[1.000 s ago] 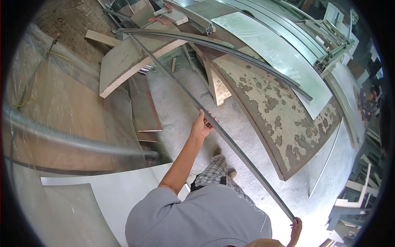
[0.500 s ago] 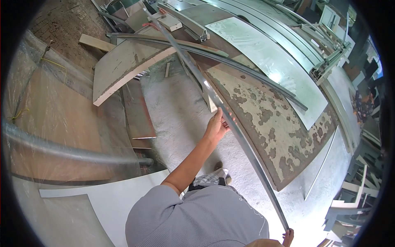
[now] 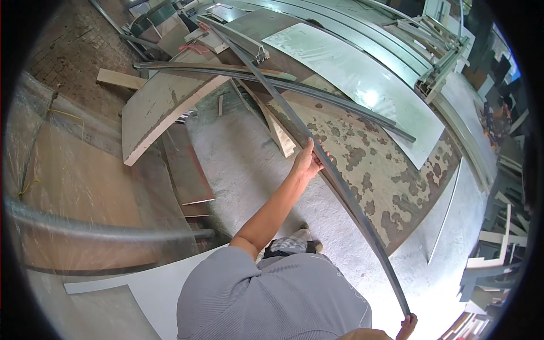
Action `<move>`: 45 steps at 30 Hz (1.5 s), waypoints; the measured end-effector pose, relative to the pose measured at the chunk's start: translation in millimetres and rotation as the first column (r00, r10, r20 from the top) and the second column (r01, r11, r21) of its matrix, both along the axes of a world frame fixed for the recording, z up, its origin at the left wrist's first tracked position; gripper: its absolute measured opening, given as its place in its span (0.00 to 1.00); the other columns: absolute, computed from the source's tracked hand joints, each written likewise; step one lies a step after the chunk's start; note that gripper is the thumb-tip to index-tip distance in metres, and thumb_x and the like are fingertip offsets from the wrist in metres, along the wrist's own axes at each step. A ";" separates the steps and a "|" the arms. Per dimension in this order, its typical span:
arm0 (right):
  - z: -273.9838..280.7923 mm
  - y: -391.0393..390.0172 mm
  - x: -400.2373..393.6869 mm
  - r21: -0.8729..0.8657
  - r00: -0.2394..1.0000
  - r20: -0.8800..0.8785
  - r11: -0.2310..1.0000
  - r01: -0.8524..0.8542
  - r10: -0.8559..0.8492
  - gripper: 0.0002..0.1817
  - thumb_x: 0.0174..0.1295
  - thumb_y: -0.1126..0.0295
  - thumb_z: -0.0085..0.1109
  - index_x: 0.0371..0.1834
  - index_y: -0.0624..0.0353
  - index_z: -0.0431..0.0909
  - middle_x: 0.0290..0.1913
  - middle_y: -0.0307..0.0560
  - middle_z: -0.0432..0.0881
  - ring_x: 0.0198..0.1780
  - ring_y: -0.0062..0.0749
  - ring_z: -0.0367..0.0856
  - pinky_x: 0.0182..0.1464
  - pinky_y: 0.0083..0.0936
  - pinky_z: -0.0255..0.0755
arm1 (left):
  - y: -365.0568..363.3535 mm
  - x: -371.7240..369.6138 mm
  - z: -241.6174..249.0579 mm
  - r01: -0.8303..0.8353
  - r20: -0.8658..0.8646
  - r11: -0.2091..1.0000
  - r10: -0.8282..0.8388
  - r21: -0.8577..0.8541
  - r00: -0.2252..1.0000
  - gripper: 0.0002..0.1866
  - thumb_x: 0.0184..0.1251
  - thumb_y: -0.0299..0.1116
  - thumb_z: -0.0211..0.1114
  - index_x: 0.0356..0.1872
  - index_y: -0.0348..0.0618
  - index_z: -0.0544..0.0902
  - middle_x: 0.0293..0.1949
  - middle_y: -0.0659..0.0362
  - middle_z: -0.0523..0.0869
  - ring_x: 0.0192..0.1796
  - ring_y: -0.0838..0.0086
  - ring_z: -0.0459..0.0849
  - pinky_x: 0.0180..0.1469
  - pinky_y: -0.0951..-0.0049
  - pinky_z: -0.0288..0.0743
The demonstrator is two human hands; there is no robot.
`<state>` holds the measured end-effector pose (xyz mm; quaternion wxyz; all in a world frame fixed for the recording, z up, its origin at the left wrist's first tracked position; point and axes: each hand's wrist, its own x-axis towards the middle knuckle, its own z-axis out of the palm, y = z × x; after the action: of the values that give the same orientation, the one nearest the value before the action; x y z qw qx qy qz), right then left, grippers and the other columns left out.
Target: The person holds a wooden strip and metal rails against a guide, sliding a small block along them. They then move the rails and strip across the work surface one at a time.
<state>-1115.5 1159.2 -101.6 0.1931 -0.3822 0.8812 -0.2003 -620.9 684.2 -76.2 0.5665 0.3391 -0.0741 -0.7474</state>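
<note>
A long grey metal bar [image 3: 354,204] slants across the view, from the far end of the workbench down to my right side. My left hand [image 3: 309,160] is closed around its middle, thumb on top and fingers curled over the far side. At the near end, low on the right, my right hand [image 3: 408,324] grips the bar's tip; part of that hand is hidden by the arm and frame edge. Beneath the bar is a workbench top [image 3: 368,181] with worn, peeling patches. Another long grey bar [image 3: 345,106] lies across that top.
A glossy pale sheet [image 3: 368,85] covers the bench's far side. To the left stand a tilted thick board [image 3: 164,107] and plastic-wrapped panels [image 3: 85,187] with a grey pipe [image 3: 113,222] in front. A thin rod [image 3: 446,209] leans at right. White sheet [image 3: 153,283] lies lower left.
The bar's far end has come down toward the bench, and its visible face now looks darker. My left hand has moved slightly up and right; both hands keep their hold.
</note>
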 end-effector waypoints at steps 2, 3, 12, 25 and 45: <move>7.7 -2.8 0.1 -0.015 0.999 -0.040 1.000 0.003 -0.004 0.19 0.65 0.60 0.49 0.49 0.66 0.69 0.38 0.50 0.72 0.35 0.35 0.73 0.35 0.28 0.68 | -7.5 -1.2 -0.6 0.001 0.000 1.000 -0.001 0.006 1.000 0.20 0.63 0.51 0.56 0.45 0.45 0.74 0.36 0.59 0.75 0.41 0.65 0.77 0.52 0.52 0.75; 12.0 -5.8 -0.2 -0.023 0.998 -0.062 1.000 0.003 -0.005 0.19 0.65 0.60 0.49 0.49 0.66 0.69 0.38 0.50 0.72 0.35 0.35 0.73 0.35 0.28 0.68 | -12.3 -1.8 -0.1 -0.006 0.016 1.000 0.006 0.004 1.000 0.20 0.64 0.51 0.55 0.45 0.45 0.74 0.36 0.59 0.74 0.41 0.65 0.77 0.52 0.51 0.75; 54.3 -30.2 0.8 -0.074 0.972 -0.235 0.997 -0.025 0.006 0.18 0.65 0.62 0.49 0.49 0.66 0.69 0.38 0.51 0.72 0.36 0.37 0.73 0.37 0.30 0.68 | -63.1 -6.3 5.8 -0.038 -0.012 0.999 0.038 0.001 0.999 0.22 0.70 0.50 0.45 0.47 0.39 0.70 0.40 0.55 0.75 0.45 0.59 0.78 0.52 0.49 0.75; 72.1 -69.7 0.3 -0.107 0.977 -0.214 0.994 -0.018 -0.005 0.15 0.64 0.68 0.51 0.50 0.66 0.70 0.42 0.52 0.72 0.44 0.41 0.72 0.46 0.31 0.67 | -48.7 -35.6 45.4 0.022 0.846 0.993 0.090 -0.119 0.526 0.44 0.59 0.35 0.62 0.69 0.44 0.41 0.50 0.42 0.70 0.46 0.60 0.77 0.40 0.62 0.80; 24.4 -114.2 -70.6 -0.354 0.990 -0.131 0.930 -0.102 0.059 0.14 0.60 0.70 0.56 0.47 0.65 0.73 0.42 0.53 0.76 0.43 0.42 0.74 0.47 0.33 0.68 | -76.7 2.7 14.9 0.755 0.558 0.631 0.697 -0.178 -0.451 0.28 0.63 0.58 0.50 0.51 0.44 0.75 0.53 0.49 0.68 0.65 0.53 0.60 0.63 0.41 0.53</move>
<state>-1186.1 1045.0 -77.2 0.0754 -0.4580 0.8231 -0.3273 -618.2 607.5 -61.3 0.2183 0.4934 -0.8394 0.0655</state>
